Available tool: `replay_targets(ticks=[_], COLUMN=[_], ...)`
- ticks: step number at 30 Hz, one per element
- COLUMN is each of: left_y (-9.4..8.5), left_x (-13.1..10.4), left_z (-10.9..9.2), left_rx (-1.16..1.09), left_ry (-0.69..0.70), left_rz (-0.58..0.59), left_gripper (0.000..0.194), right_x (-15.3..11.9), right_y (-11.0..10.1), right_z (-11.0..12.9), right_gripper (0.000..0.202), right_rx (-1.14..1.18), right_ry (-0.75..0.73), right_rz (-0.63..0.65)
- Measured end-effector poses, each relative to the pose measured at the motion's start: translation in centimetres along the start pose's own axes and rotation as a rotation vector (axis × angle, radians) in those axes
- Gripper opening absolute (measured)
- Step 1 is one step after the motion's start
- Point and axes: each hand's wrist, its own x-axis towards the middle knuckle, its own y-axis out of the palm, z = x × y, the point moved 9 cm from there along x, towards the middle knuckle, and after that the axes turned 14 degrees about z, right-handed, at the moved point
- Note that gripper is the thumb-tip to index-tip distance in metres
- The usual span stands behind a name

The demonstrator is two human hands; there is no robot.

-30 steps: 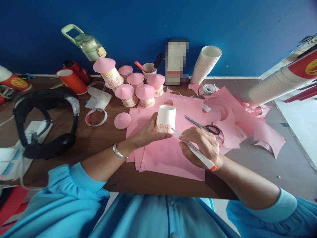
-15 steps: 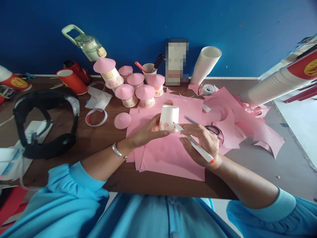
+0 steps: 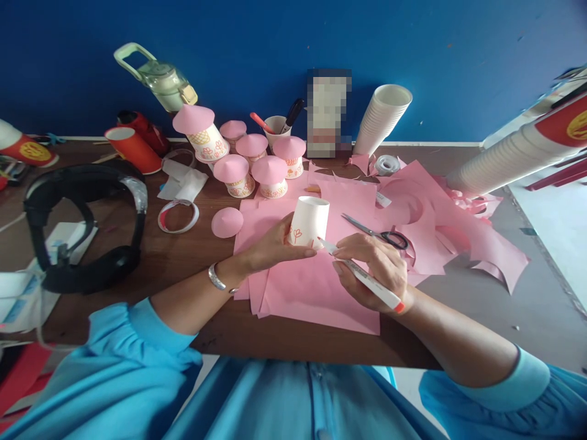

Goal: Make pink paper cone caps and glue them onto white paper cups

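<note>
A white paper cup [image 3: 312, 219] with small orange-red flower drawings near its lower edge is gripped by my left hand [image 3: 274, 245], thumb along the bottom. My right hand [image 3: 373, 269] is closed around a white marker [image 3: 373, 284] with an orange end, its tip at the lower right of the cup's drawn band. Beneath both hands lie pink paper sheets [image 3: 321, 293]. Scissors [image 3: 367, 229] with black handles rest just beyond my right hand. A pink paper cone [image 3: 227, 222] sits on the table left of the sheets.
Several decorated cups with pink cone tops [image 3: 269, 171] stand behind. Pink scraps [image 3: 431, 214] spread to the right, near stacked white cups [image 3: 383, 119]. A tape roll [image 3: 178, 217], a black headset-like frame [image 3: 87, 281] and a green bottle [image 3: 165, 85] are on the left.
The cup has turned and tilted slightly in my left hand, so its drawn flower sits farther left. The marker's tip has moved a little down and left.
</note>
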Motion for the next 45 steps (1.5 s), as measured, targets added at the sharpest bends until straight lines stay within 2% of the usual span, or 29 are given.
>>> replay_targets(ticks=[12,22,29,37,45], left_y=[0.0,0.1,0.2,-0.1,-0.1], left_x=[0.0,0.0,0.0,0.1,0.2], left_z=[-0.1,-0.4,-0.8,0.0,0.3], left_rx=[0.009,0.014,0.037,0.047,0.025], left_ry=[0.037,0.061,0.030,0.033,0.034], left_rz=[0.016,0.032,0.020,0.024,0.028], left_gripper=[0.053,0.046,0.046,0.052,0.049], right_x=[-0.1,0.3,0.2,0.1,0.0], right_y=[0.6,0.6,0.9,0.9,0.6], right_z=[0.3,0.6,0.4,0.3,0.2], right_gripper=[0.035,0.026,0.023,0.024,0.029], right_rx=[-0.001,-0.028,-0.030,-0.043,-0.067], right_ry=[-0.033,-0.037,-0.019,-0.011,-0.019], right_rz=[0.030,0.045,0.049,0.034,0.019])
